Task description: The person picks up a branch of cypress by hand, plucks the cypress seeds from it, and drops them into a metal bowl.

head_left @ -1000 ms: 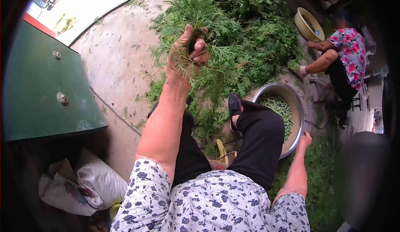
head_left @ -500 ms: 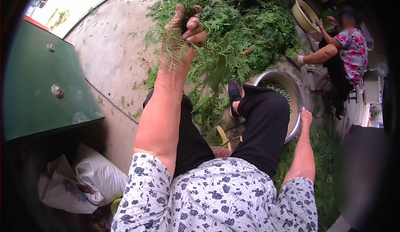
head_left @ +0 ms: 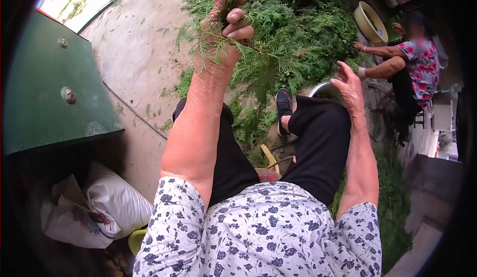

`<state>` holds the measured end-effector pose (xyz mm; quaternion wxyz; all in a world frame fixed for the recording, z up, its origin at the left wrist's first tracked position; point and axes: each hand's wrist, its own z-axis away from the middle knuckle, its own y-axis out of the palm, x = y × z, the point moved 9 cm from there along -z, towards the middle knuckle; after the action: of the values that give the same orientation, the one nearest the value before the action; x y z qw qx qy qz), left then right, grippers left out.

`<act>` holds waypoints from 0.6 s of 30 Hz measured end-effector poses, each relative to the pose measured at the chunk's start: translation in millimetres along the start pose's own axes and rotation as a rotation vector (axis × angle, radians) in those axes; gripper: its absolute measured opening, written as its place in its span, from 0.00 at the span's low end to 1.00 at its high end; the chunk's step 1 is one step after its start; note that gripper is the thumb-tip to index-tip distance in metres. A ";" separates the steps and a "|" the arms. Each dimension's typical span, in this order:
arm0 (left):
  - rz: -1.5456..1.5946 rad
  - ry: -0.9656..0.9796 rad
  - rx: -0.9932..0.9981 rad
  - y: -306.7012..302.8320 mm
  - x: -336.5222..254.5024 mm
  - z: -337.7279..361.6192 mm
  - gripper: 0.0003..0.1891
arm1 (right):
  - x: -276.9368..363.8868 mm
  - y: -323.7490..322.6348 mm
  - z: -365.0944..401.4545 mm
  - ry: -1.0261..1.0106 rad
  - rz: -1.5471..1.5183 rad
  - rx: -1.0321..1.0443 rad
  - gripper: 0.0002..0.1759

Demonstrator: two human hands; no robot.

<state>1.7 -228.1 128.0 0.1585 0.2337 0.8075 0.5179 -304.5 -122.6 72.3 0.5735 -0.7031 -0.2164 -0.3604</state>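
Note:
My left hand (head_left: pixel 231 21) is raised at the top centre, fingers closed round a green leafy branch (head_left: pixel 268 53) whose sprigs hang over my wrist. Behind it lies a large pile of green branches (head_left: pixel 318 23). On the right, my right hand (head_left: pixel 350 85) is up with its fingers apart and holds nothing. Close beside it, a metal basin (head_left: pixel 323 88) shows only its far rim and part of its inside; my knee hides the rest.
Another person (head_left: pixel 420 63) sits at the upper right by a yellow basin (head_left: pixel 370 22). A green metal box (head_left: pixel 54 88) stands at left above white sacks (head_left: pixel 117 202). A cable (head_left: pixel 134 110) crosses the ground. A yellow curved object (head_left: pixel 270 158) lies between my legs.
My right hand has let go of the metal basin's rim and risen, its fingers now apart. Less of the basin shows. The other person's arm has moved from the yellow basin towards the pile.

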 end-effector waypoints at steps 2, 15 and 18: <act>0.050 0.018 -0.014 2.5 -0.8 2.6 0.20 | 41.8 51.0 -15.1 -0.172 0.052 0.106 0.41; -0.449 0.353 -0.588 -42.2 -73.6 34.2 0.18 | 36.5 100.2 -19.8 -0.002 -0.434 0.190 0.14; -0.714 0.289 -1.001 -52.7 -85.3 65.6 0.14 | 46.2 95.4 -22.7 0.005 -0.477 0.102 0.12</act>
<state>94.9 -243.0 54.1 0.3009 -0.2250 0.5088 0.7746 -212.0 -173.2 46.9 0.5076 -0.6015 -0.3928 -0.4757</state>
